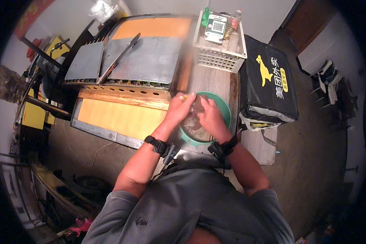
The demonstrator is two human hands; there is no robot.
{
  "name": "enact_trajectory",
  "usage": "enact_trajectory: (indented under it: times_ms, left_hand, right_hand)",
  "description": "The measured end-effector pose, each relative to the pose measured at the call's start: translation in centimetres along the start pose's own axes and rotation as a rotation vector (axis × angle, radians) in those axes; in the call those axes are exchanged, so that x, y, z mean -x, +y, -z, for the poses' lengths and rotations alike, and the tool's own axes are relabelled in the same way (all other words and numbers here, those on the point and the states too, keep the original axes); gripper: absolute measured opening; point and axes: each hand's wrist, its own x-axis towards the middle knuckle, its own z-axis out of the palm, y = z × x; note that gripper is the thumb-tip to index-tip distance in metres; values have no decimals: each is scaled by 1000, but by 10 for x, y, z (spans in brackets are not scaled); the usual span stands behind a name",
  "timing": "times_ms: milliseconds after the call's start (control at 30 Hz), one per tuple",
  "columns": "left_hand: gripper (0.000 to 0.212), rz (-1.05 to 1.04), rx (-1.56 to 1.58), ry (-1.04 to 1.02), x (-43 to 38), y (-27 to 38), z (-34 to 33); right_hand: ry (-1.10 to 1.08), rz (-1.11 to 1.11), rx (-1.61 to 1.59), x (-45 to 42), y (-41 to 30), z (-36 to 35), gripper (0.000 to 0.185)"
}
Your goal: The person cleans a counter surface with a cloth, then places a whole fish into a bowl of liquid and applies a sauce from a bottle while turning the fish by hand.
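Observation:
A flat, dark brown piece [197, 106], its material not clear, is held between my two hands above a green plastic basin [225, 105]. My left hand [180, 107] grips it from the left, with a small pale-yellow thing [183, 97] showing at the fingers. From the right, my right hand [213, 119] pinches the same piece, fingers bent over it. Below them in the basin lie pale, wet-looking contents [198, 134], partly hidden by the hands and too unclear to name.
Left of the basin stands a grill with metal cover plates [152, 58]; metal tongs [122, 58] lie on top. Behind is a white plastic crate [221, 58] with bottles and a printed-code card. A black delivery bag [268, 82] stands right. A yellow wooden shelf [122, 117] fronts the grill.

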Motion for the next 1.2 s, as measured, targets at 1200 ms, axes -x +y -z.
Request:
enact_trajectory:
  times_ms: [1200]
  left_hand:
    - [21,-158,-21,-98,-7,22,-3]
  right_hand:
    - [-127,-87,37,16,-2,17,50]
